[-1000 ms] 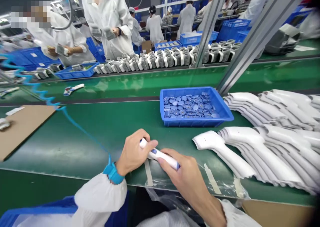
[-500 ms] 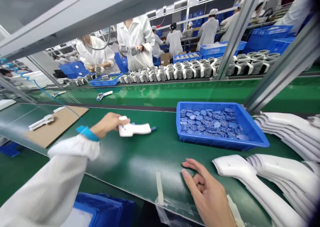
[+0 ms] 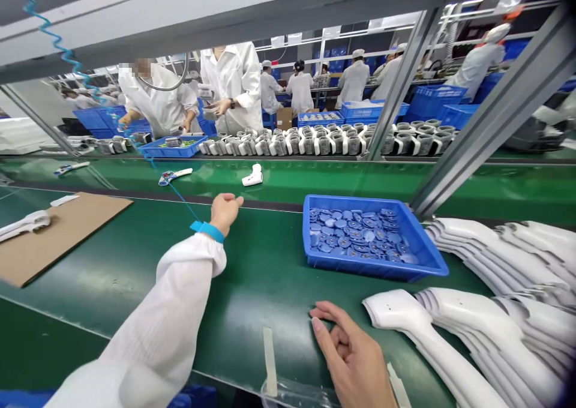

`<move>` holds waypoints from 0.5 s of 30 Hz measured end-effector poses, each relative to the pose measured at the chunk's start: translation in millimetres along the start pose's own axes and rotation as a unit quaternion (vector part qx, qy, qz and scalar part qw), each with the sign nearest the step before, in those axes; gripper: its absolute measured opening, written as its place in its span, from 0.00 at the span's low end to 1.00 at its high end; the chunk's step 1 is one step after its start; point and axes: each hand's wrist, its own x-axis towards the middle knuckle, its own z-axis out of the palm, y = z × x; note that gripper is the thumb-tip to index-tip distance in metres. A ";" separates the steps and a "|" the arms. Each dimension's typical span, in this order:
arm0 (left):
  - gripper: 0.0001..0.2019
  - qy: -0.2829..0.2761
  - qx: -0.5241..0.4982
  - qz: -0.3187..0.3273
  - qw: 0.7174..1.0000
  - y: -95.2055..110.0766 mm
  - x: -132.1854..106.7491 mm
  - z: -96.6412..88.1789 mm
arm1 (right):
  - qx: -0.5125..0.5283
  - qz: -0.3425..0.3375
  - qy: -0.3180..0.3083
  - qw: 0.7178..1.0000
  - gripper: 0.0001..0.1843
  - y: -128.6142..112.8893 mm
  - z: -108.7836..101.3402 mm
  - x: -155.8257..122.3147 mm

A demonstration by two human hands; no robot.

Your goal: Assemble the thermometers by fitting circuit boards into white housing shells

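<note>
My left hand [image 3: 226, 213], wearing a blue wrist strap [image 3: 207, 231], reaches over the far edge of the green bench with nothing in it, its fingers partly extended. Just beyond its fingertips, a white gun-shaped plastic housing [image 3: 252, 176] lies on the green conveyor belt, apart from the hand. My right hand [image 3: 348, 351] hovers low over the bench's near edge, empty, thumb and fingers apart and loosely curled. Right of it lie stacked white plastic shells [image 3: 400, 313]. Behind it stands a blue tray [image 3: 373, 271] of round blue plastic discs [image 3: 355, 231].
On the left, a cardboard sheet [image 3: 85, 228] bears a white housing [image 3: 27, 223]. Another housing with blue parts [image 3: 174, 176] lies on the belt. Metal posts [image 3: 490, 114] rise at the right. Grey-and-white cuffs [image 3: 288, 141] line the belt's far side, with co-workers beyond.
My left hand has moved forward and let go of the white housing, which now lies on the belt. My right hand keeps nearly the same pose. The view has turned slightly right.
</note>
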 end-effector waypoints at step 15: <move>0.03 -0.085 -0.014 0.228 0.970 9.2 -86.9 24.4 | -0.040 -0.026 0.021 0.999 0.20 2.5 4.9 -2.8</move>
